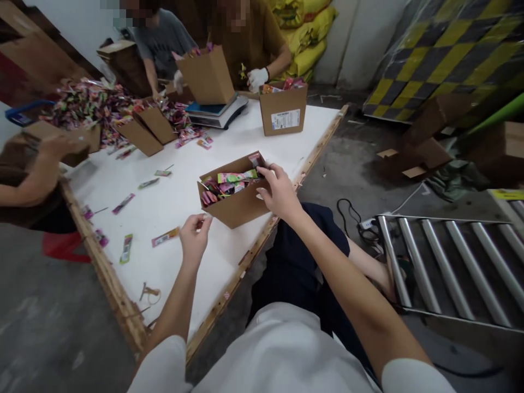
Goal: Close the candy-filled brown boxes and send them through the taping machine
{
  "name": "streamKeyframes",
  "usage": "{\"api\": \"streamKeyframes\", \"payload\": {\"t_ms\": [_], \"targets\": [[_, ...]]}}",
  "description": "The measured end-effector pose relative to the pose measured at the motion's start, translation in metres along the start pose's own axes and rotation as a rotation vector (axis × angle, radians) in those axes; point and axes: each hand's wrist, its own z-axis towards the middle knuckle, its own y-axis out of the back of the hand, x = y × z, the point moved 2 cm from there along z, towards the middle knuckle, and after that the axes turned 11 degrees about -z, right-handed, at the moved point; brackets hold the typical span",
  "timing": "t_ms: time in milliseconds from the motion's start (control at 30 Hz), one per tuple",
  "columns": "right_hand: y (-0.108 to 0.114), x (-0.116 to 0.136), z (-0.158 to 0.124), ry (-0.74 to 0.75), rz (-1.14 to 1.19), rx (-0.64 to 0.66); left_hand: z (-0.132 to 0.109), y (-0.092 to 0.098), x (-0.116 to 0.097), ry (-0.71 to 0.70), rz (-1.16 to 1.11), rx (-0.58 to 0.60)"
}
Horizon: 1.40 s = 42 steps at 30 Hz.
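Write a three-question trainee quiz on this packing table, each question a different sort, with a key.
1. True or false: the right hand touches the open cardboard box filled with packets.
2. What stands on the scale? A: a tall cardboard box. B: a blue bucket. C: a glass bottle.
3. Fill in: the metal rollers lie to the person's ____.
Key: 1 true; 2 A; 3 right.
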Motion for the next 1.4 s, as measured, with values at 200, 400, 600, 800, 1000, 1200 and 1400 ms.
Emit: {"api": "streamKeyframes", "payload": {"t_ms": [200,400,600,800,1000,1200,1400], "targets": [[-0.011,-0.004,-0.009,-0.015,0.017,0.023,-0.009,0.017,-0.045,0.093,-0.368,-0.137],[0.017,0.015,-0.038,-0.112,0.117,-0.112,-0.030,-0.005,-0.072,0.081,-0.471,-0.007],[0.027,0.046,-0.082,-0.301,0.883,0.236,-0.053,-0.025,-0.087,-0.520,-0.039,0.025],[0.019,0.050,-0.101,-0.588,1.356,0.316,-0.075,-0.037,-0.094,-0.926,0.118,0.123],[0.026,0.042,-0.106,-0.608,1.318,0.212,-0.084,-0.050,-0.088,-0.940,0.101,0.202],[0.019,0.035,-0.114,-0.622,1.273,0.171,-0.088,-0.058,-0.080,-0.893,0.068,0.215],[0.012,0.028,-0.118,-0.615,1.179,0.123,-0.088,-0.065,-0.064,-0.615,-0.042,0.183]]}}
